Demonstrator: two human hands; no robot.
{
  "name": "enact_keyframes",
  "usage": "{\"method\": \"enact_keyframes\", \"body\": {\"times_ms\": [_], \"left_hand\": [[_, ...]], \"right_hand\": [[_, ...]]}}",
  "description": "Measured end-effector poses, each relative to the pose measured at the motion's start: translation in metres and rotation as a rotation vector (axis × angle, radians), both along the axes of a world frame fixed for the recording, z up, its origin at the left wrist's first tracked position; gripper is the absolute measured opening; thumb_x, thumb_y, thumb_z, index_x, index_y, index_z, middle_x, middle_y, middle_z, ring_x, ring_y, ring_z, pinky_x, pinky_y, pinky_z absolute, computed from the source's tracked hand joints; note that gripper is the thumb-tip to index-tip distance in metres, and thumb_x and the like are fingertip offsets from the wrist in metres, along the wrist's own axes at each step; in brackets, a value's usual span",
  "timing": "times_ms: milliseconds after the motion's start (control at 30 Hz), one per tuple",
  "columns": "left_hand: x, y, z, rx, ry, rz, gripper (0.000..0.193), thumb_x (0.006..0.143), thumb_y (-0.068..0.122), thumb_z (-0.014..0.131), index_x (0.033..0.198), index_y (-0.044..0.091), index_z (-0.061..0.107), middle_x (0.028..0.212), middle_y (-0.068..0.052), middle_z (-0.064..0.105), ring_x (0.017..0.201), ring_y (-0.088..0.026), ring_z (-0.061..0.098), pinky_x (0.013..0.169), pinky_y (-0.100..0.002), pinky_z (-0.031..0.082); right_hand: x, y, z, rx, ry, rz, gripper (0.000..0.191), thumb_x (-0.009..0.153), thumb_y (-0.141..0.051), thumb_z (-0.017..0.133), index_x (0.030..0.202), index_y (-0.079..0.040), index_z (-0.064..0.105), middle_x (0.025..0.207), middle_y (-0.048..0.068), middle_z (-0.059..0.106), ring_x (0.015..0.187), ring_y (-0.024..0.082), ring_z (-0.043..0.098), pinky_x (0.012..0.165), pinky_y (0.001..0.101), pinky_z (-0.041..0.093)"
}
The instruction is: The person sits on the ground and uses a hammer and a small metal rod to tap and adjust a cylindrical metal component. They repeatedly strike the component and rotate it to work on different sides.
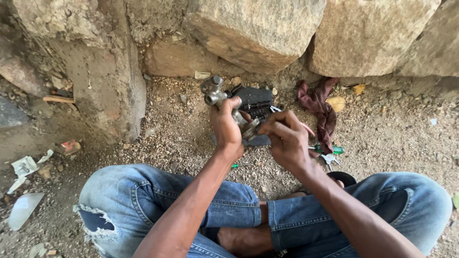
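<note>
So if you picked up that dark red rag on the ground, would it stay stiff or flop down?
The dark red rag would probably flop: it lies crumpled in soft folds on the gravel. It likely weighs little for its size, being thin cloth. It should not roll or slip away, since it lies draped flat against the ground.

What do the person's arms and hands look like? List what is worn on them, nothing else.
Both arms are bare to the edge of the view: no sleeves show. The left hand and right hand wear no gloves, and no watch, ring or band is visible on either wrist. Below them, faded blue jeans, torn at one knee.
</note>
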State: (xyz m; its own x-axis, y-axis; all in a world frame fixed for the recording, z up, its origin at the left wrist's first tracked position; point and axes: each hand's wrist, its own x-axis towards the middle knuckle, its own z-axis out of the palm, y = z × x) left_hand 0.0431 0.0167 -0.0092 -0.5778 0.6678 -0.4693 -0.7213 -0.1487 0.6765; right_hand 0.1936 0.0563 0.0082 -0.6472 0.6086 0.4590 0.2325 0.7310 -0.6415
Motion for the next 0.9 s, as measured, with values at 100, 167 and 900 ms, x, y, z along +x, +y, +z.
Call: {"method": "enact_keyframes", "body": {"times_ms": [100,167,900], "left_hand": [[0.001,0.000,-0.003,0.002,0.033,0.022,0.029,0.084,0.016,0.061,0.108,0.007,0.047,0.078,-0.004,0.056,0.054,-0.013,0.060,0.044,-0.029,0.050],[0.001,0.000,-0.004,0.082,0.134,0.043,0.028,0.085,0.014,0.062,0.107,0.004,0.048,0.080,-0.004,0.057,0.055,-0.013,0.061,0.046,-0.030,0.053],[-0.021,0.008,-0.013,0.148,0.187,-0.028,0.031,0.085,0.011,0.079,0.105,-0.001,0.058,0.086,-0.006,0.062,0.072,-0.016,0.060,0.064,-0.037,0.059]], "right_hand": [[0.001,-0.004,0.000,-0.018,0.002,0.001,0.027,0.081,0.018,0.067,0.096,-0.003,0.076,0.100,0.009,0.064,0.088,0.019,0.069,0.071,0.0302,0.060],[0.002,-0.006,-0.003,-0.024,-0.008,-0.011,0.031,0.080,0.020,0.063,0.096,-0.003,0.076,0.101,0.009,0.064,0.088,0.019,0.070,0.072,0.0300,0.062],[0.007,0.020,0.006,-0.279,-0.055,-0.172,0.010,0.096,0.001,0.070,0.101,-0.006,0.077,0.093,0.006,0.071,0.072,0.014,0.062,0.059,0.0284,0.051]]}}
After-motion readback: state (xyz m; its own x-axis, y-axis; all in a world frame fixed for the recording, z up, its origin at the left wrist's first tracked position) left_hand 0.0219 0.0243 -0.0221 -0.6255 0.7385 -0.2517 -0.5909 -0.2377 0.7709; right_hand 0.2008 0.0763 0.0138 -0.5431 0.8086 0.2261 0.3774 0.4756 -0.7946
